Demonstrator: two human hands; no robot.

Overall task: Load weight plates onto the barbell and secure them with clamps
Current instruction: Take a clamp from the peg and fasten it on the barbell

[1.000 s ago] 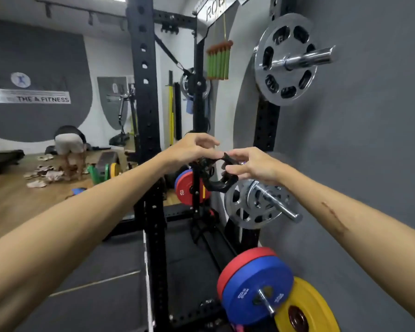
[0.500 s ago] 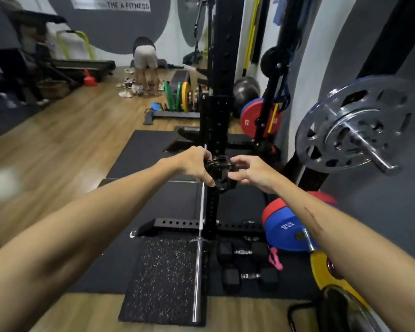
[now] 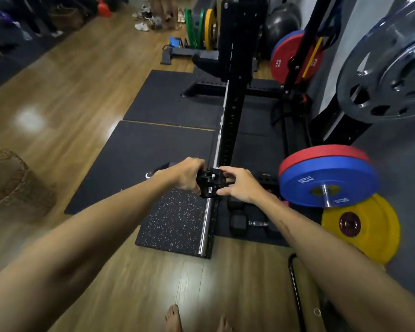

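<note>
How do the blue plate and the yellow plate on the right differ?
The blue plate sits higher, stacked against a red plate; the yellow plate sits lower and nearer. A steel peg runs through the blue plate's hub; the yellow plate's hub is dark red. Both are round bumper plates.

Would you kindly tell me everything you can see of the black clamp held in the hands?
The clamp is a chunky black collar, plastic by its look, with a lever-like part at the top. Both hands hold it in the air: the left hand grips its left side, and the right hand's fingertips pinch its right side. It hangs in front of the barbell lying on the floor mat, not yet on it. Whether it is latched cannot be told.
</note>
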